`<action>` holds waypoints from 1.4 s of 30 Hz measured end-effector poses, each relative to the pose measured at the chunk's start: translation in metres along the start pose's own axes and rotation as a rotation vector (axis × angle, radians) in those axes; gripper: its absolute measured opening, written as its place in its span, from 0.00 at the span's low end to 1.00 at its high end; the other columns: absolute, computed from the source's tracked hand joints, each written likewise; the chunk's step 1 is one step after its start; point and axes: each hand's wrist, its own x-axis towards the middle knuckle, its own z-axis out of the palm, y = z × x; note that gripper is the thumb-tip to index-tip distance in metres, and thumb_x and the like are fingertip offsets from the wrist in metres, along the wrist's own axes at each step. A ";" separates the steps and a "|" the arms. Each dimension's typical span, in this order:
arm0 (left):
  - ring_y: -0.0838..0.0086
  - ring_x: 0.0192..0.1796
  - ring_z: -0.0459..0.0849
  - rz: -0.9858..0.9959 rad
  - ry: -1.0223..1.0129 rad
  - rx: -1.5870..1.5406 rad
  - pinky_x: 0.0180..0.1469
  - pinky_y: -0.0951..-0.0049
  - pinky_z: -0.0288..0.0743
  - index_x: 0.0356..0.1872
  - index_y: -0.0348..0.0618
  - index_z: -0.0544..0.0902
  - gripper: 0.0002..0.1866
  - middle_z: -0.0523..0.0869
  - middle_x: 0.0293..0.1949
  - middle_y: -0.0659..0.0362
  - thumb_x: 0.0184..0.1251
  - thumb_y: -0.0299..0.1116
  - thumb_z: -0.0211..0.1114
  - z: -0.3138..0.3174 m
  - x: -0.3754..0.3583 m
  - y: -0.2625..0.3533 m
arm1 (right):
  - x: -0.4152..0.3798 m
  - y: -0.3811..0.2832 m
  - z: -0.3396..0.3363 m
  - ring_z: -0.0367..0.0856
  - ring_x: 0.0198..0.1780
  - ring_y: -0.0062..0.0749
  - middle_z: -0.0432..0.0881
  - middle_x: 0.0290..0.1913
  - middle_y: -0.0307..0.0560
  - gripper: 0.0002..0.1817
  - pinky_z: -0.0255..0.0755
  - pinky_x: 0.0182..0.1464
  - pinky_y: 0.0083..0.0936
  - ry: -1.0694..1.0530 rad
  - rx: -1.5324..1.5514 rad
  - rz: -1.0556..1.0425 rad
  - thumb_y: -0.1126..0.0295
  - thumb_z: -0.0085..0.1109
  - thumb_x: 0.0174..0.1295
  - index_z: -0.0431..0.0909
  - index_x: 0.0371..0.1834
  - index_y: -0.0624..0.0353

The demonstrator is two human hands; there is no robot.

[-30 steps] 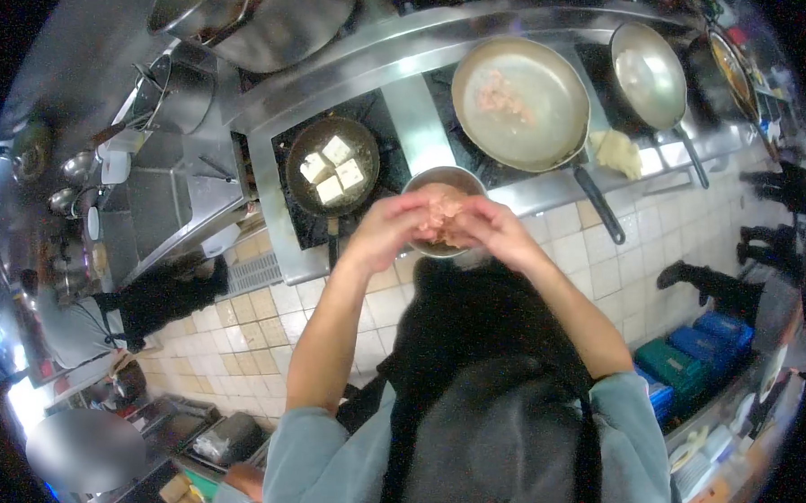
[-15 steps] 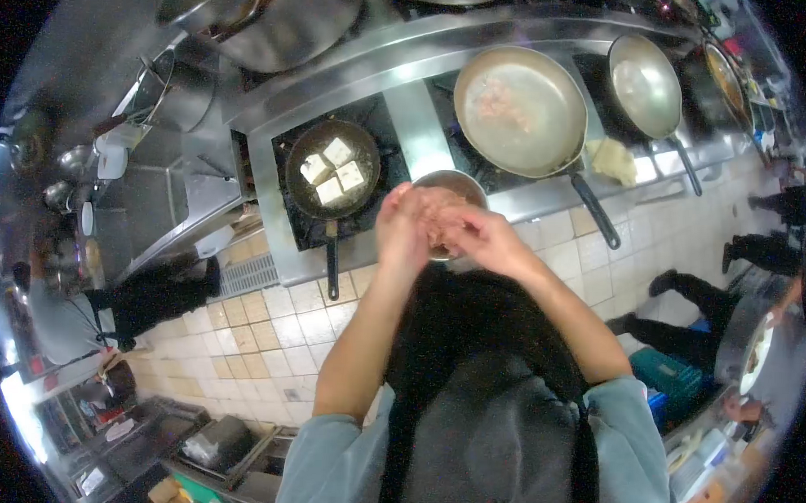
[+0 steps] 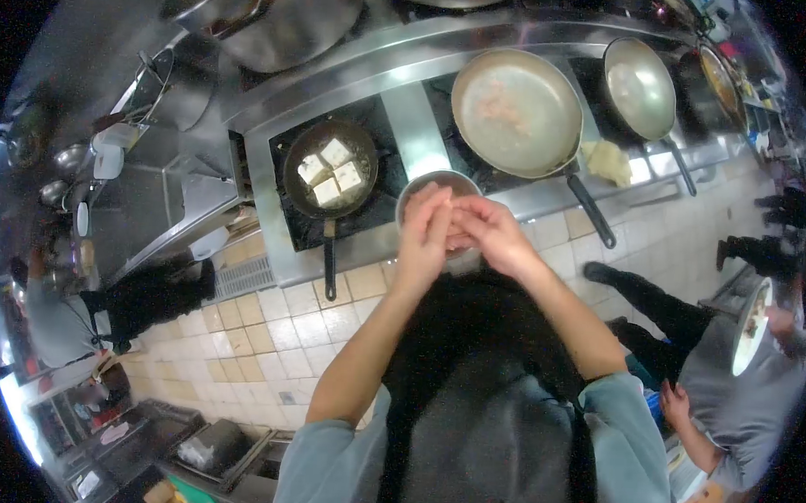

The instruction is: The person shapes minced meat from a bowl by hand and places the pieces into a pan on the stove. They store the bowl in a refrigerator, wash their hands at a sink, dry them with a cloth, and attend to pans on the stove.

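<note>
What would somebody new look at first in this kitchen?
Probably the left hand and right hand, close together over the metal bowl in the middle. Next, four bright white blocks in the small dark pan to the left. Then pale pink bits in the big pan to the right.

Ahead and to the left of my left hand [image 3: 424, 234], I see a small dark pan [image 3: 307, 139] with four white blocks [image 3: 336, 152] in it. Beyond that pan stands a large metal pot [image 3: 296, 27]. Ahead and to the right of my right hand [image 3: 496, 235], a pale crumpled cloth [image 3: 607, 161] lies near a long-handled pan [image 3: 642, 87]. Well to that hand's right, I see a person in grey [image 3: 730, 392] beside a white plate [image 3: 742, 361] of food. Well to my left hand's left, past a floor drain [image 3: 244, 278], is another person [image 3: 58, 317].
</note>
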 end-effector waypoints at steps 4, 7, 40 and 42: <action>0.71 0.60 0.81 -0.246 -0.137 -0.185 0.58 0.71 0.77 0.52 0.34 0.79 0.11 0.82 0.58 0.51 0.73 0.28 0.62 -0.013 -0.008 0.042 | -0.002 -0.003 0.001 0.86 0.46 0.30 0.84 0.48 0.48 0.13 0.83 0.48 0.26 0.015 -0.019 -0.086 0.72 0.57 0.72 0.77 0.56 0.66; 0.68 0.58 0.82 -0.446 -0.126 -0.359 0.58 0.71 0.78 0.49 0.35 0.79 0.10 0.83 0.55 0.50 0.70 0.25 0.64 -0.017 -0.009 0.023 | -0.009 -0.011 0.002 0.85 0.45 0.28 0.84 0.47 0.45 0.12 0.84 0.47 0.24 0.032 0.006 -0.110 0.72 0.57 0.71 0.78 0.55 0.64; 0.53 0.42 0.88 -0.183 -0.502 0.391 0.46 0.61 0.80 0.40 0.40 0.87 0.18 0.89 0.37 0.47 0.59 0.45 0.71 0.084 0.144 0.030 | -0.041 0.002 -0.070 0.85 0.45 0.30 0.84 0.43 0.46 0.10 0.83 0.46 0.28 0.226 0.047 -0.050 0.74 0.57 0.70 0.78 0.52 0.63; 0.52 0.43 0.88 -0.194 -0.440 0.313 0.47 0.61 0.80 0.42 0.40 0.87 0.17 0.89 0.37 0.47 0.61 0.44 0.69 0.082 0.142 0.027 | -0.042 0.006 -0.073 0.85 0.44 0.30 0.84 0.43 0.46 0.10 0.83 0.45 0.27 0.231 0.063 -0.052 0.73 0.57 0.70 0.77 0.53 0.63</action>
